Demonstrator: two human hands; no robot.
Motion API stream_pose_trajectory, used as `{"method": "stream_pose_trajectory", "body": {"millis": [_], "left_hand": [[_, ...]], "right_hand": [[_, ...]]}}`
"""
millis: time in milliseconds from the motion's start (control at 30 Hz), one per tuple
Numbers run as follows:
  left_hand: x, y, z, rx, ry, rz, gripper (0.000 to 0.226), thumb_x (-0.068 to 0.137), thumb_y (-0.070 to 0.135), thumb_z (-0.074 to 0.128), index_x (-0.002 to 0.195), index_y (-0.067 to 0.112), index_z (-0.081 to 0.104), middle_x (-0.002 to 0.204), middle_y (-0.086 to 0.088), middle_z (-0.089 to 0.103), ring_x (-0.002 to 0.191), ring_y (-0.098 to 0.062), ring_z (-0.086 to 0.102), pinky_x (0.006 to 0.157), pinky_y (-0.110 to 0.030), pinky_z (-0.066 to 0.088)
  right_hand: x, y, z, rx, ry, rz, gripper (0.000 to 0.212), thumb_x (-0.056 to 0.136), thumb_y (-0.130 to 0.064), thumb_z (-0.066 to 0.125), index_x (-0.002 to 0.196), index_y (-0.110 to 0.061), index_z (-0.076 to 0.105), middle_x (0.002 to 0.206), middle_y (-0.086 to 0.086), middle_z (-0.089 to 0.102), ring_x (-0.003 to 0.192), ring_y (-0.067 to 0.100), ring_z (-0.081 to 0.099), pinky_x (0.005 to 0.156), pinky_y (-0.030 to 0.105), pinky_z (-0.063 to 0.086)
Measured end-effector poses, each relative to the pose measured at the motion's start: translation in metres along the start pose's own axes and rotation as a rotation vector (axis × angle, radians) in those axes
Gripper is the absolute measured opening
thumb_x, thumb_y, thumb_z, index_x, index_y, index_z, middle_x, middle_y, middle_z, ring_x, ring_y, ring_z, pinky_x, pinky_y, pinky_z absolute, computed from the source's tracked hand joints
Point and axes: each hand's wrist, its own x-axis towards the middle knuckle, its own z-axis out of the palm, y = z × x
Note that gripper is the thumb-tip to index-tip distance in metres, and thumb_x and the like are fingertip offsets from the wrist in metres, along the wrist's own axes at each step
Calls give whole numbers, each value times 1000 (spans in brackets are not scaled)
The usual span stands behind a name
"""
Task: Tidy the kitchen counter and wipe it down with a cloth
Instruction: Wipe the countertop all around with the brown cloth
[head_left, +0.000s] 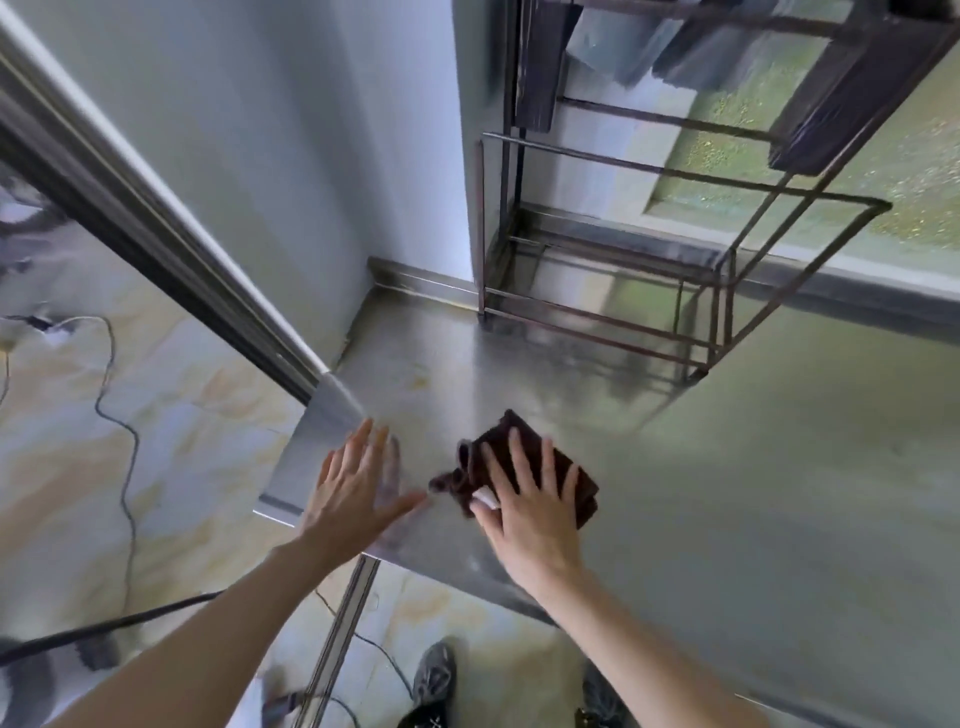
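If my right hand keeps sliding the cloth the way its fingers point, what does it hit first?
Probably the wire rack. The right hand lies flat on the dark cloth, fingers pointing away across bare steel counter toward the rack's near bottom rail. Nothing shows between them, though depth is hard to judge here.
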Motion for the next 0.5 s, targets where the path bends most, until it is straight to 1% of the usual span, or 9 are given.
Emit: {"method": "stream_pose_trajectory", "body": {"millis": [100,167,233,267,333,400,433,467,500], "left_hand": [[7,-36,-8,4,5,-32,123,55,90,-14,148,12,6,157,-8,5,145,-21,7,118,-41,10],[11,-61,-13,68,-40,12,126,51,92,-7,147,9,1,156,-9,-1,145,-24,6,116,-41,7],[13,-78,-15,146,-116,117,131,45,96,1,140,7,-15,149,-6,-19,145,-25,-2,116,-41,2],[14,-83,-16,166,-157,150,137,38,99,1,137,6,-21,144,-5,-26,144,-25,-7,116,-41,0],[18,-88,-17,182,-198,167,148,28,100,-4,139,5,-22,143,-5,-31,143,-24,-13,117,-40,-3],[21,-92,-14,191,-183,171,150,26,100,-5,142,4,-19,150,-8,-26,143,-25,-15,116,-38,-4],[21,-94,-12,187,-167,177,150,28,99,-4,142,4,-20,152,-10,-23,143,-25,-15,115,-37,-5],[21,-95,-10,173,-157,186,148,29,100,-3,141,4,-21,153,-11,-22,143,-25,-17,114,-36,-7],[20,-96,-8,152,-157,197,146,30,100,-2,139,5,-25,152,-11,-25,142,-25,-20,114,-35,-10]], "right_hand": [[-15,-23,15,-80,-66,-236,61,82,-58,33,138,-35,37,149,0,37,136,36,32,96,61,40],[-7,-5,14,-130,-38,-266,61,80,-59,33,136,-36,38,148,-2,38,135,32,36,95,58,43],[10,20,8,-148,-29,-122,61,81,-58,32,136,-33,41,147,0,40,133,32,38,92,58,46],[21,30,3,-122,5,-13,63,82,-58,30,138,-30,40,149,1,37,134,34,36,94,59,44],[42,37,-6,-21,37,241,63,88,-58,28,144,-28,30,156,2,20,141,35,21,104,59,28],[57,20,-9,139,56,498,60,93,-54,30,147,-28,22,158,2,7,144,34,7,111,58,14],[60,4,-9,201,66,562,60,94,-53,27,147,-27,21,158,2,6,144,34,5,112,59,12],[59,-17,-4,197,80,551,60,93,-54,24,146,-27,24,158,3,10,143,36,10,110,61,14],[54,-39,3,132,111,466,62,90,-55,23,144,-27,30,157,4,18,141,38,19,107,63,20]]}}
